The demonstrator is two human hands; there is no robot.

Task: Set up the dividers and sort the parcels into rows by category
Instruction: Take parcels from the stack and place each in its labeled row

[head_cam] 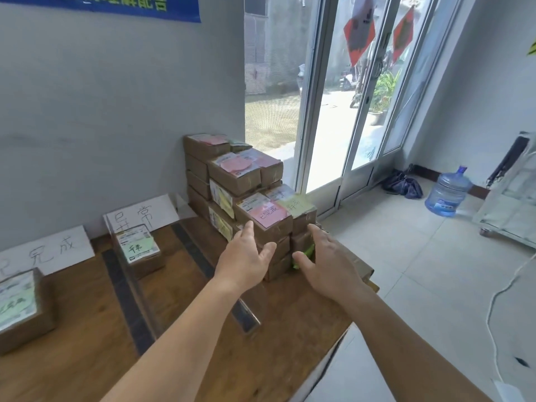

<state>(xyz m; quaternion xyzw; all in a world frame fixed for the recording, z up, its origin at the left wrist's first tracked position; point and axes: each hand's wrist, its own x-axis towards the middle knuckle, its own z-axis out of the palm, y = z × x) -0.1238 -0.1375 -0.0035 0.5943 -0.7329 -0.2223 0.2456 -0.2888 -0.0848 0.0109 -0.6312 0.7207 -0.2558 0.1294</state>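
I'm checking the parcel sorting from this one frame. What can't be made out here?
- Head view: the left hand and right hand cover the front of the lower boxes in the parcel stack; contact is unclear.
- The green item by the right thumb is mostly hidden.
- Printed shipping labels are too small and blurred.
- The parcel at the left edge and the blue banner are cut off by the frame.

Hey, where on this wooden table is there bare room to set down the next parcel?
Free: the wood between the two dark divider strips, in front of the green-noted cardboard parcel; also the near edge under the forearms. Crowded: the stacked brown parcels at the far right corner.
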